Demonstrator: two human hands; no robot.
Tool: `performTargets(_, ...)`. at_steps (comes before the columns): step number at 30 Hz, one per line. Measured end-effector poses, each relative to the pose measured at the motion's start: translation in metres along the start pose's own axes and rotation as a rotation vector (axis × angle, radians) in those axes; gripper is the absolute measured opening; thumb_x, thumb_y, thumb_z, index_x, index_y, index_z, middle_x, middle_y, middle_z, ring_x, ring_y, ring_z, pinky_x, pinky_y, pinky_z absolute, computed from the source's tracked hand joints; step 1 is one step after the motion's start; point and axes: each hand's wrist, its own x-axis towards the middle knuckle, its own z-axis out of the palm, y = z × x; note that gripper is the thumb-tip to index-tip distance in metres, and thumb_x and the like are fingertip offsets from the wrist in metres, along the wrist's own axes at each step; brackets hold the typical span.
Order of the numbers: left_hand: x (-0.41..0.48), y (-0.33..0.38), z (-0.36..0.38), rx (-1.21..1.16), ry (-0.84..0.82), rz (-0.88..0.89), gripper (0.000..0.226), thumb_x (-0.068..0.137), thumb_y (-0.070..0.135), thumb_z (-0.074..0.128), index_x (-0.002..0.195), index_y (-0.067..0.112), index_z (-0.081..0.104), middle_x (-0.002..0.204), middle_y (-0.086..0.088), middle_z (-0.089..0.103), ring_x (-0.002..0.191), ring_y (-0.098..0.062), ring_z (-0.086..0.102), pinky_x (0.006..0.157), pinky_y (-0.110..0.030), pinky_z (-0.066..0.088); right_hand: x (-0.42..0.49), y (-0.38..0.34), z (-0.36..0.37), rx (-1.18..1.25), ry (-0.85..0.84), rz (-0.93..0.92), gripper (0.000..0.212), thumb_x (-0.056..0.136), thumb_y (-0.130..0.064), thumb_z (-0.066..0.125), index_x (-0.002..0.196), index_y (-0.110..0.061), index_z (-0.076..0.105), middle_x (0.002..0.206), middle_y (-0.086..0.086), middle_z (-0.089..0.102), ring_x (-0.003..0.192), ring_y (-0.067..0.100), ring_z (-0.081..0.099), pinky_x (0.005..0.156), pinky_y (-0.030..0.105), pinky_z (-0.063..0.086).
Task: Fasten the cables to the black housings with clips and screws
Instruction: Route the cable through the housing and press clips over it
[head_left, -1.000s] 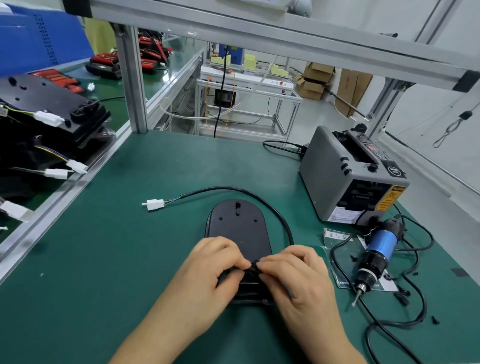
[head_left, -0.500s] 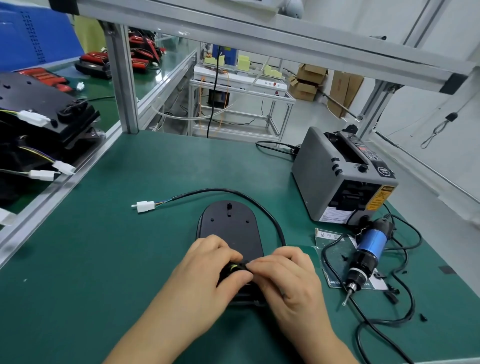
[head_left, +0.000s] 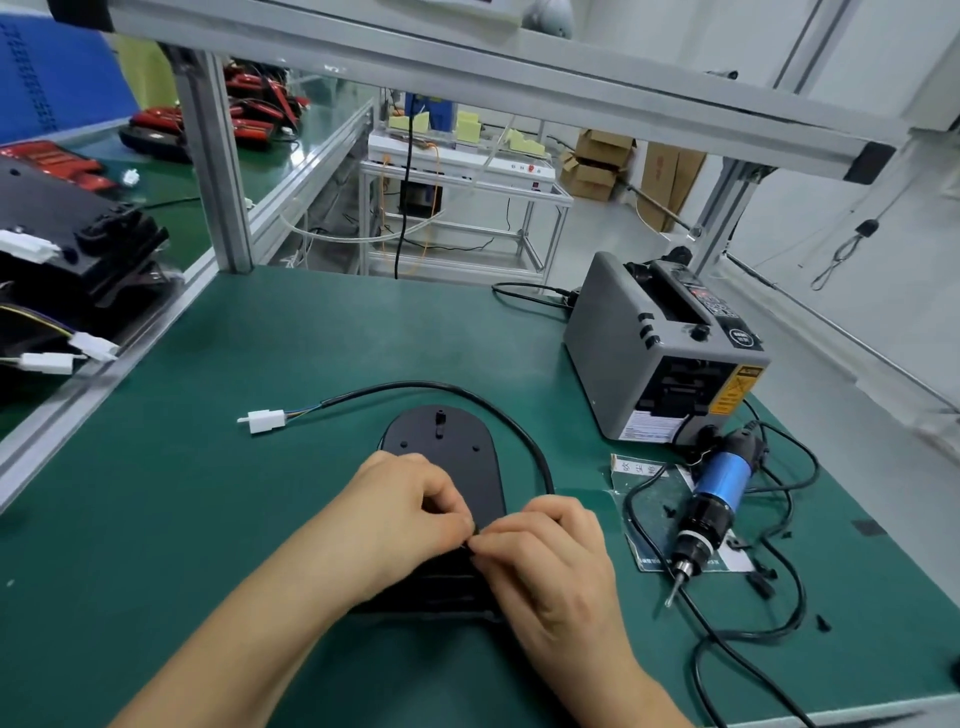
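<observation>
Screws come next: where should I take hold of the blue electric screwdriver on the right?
Take the electric screwdriver by its blue barrel, right hand coming from above. It lies flat with its bit pointing towards you, so the bare round middle is likely the best grip.

Matt black plastic housing, green mat.

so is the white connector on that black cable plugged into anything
Unplugged: the white plastic connector ending the black cable lies free on the green mat.
</observation>
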Motion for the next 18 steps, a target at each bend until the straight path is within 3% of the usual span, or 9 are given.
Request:
performTargets(4,0.002,0.001,-0.001,-0.034,-0.024,-0.072,0.007,0.071,0.028,0.065,0.065,0.027,0.070,0.080,0.010,0.068,0.083,-0.013,0.064,0.079,-0.031,0.053,0.004,-0.001,-0.007,0.083,-0.076,0.084,0.015,0.086,-0.030,0.063,0.085,-0.019,0.072,0.090,-0.014,0.065,0.085,0.017,0.053,0.074,0.036,0.044)
performTargets(7,0.002,0.000,0.001,-0.061,-0.012,-0.085,0.008,0.073,0.026,0.066,0.067,0.031,0.069,0.080,0.012,0.067,0.084,-0.015,0.064,0.078,-0.030,0.054,0.012,0.019,-0.034,0.073,-0.109,0.253,0.011,0.084,-0.028,0.063,0.083,-0.020,0.070,0.087,-0.013,0.063,0.088,0.012,0.054,0.083,0.024,0.038)
performTargets(9,0.002,-0.001,0.001,-0.079,-0.014,-0.093,0.011,0.075,0.023,0.065,0.067,0.030,0.069,0.079,0.012,0.067,0.083,-0.017,0.065,0.078,-0.032,0.054,0.020,0.048,-0.059,-0.159,-0.190,0.451,0.002,0.082,-0.023,0.068,0.080,-0.023,0.069,0.087,-0.012,0.063,0.093,0.017,0.053,0.080,0.024,0.035)
performTargets(12,0.001,-0.001,0.002,-0.088,-0.014,-0.095,0.014,0.075,0.022,0.065,0.064,0.030,0.069,0.082,0.013,0.066,0.085,-0.013,0.063,0.082,-0.032,0.052,0.026,0.083,-0.086,-0.582,-0.538,0.701,0.009,0.086,-0.035,0.059,0.089,-0.035,0.067,0.103,-0.015,0.061,0.107,0.017,0.044,0.084,0.032,0.036)
performTargets(14,0.000,-0.001,0.003,-0.094,-0.009,-0.088,0.014,0.075,0.023,0.065,0.063,0.030,0.069,0.086,0.013,0.065,0.088,-0.010,0.061,0.084,-0.031,0.051,0.025,0.097,-0.090,-0.733,-0.672,0.701,0.015,0.087,-0.039,0.051,0.094,-0.038,0.065,0.108,-0.015,0.058,0.110,0.015,0.040,0.087,0.033,0.033)
performTargets(18,0.000,-0.002,0.003,-0.105,-0.014,-0.085,0.016,0.075,0.023,0.065,0.063,0.032,0.068,0.086,0.013,0.065,0.091,-0.010,0.060,0.086,-0.031,0.049,0.025,0.106,-0.080,-0.940,-0.778,0.588,0.022,0.086,-0.037,0.046,0.097,-0.032,0.065,0.108,-0.011,0.055,0.109,0.017,0.039,0.083,0.033,0.029)
